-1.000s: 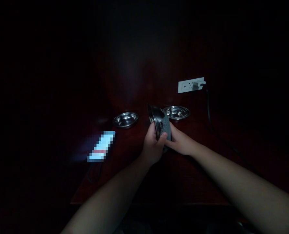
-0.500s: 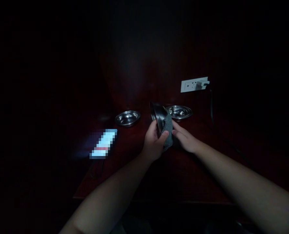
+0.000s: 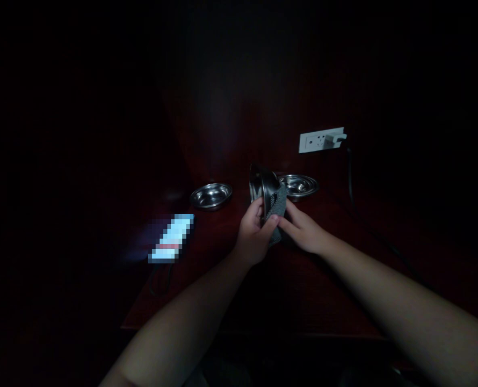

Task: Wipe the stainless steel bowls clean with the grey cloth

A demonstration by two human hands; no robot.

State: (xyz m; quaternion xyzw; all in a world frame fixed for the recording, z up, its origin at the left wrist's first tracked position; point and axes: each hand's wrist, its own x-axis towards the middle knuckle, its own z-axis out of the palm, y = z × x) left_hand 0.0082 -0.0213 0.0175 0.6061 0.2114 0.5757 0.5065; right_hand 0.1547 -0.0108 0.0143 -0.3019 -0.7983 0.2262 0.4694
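Note:
In a very dark room, my left hand (image 3: 254, 236) grips a small steel bowl (image 3: 262, 185) by its rim and holds it on edge above a dark red table (image 3: 303, 290). My right hand (image 3: 303, 231) presses a grey cloth (image 3: 277, 207) against the bowl, fingers closed on the cloth. Both hands meet at the middle of the view. Part of the bowl is hidden behind the cloth and my fingers.
Two more steel bowls rest on the table, one to the left (image 3: 211, 195) and one behind the hands (image 3: 300, 185). A lit phone (image 3: 171, 245) lies at the left with a cable. A white wall socket (image 3: 321, 140) holds a plug with a black cord (image 3: 349, 177).
My right hand has shifted the cloth slightly up and left over the bowl. The bowl stays in my left hand, tilted a little more upright.

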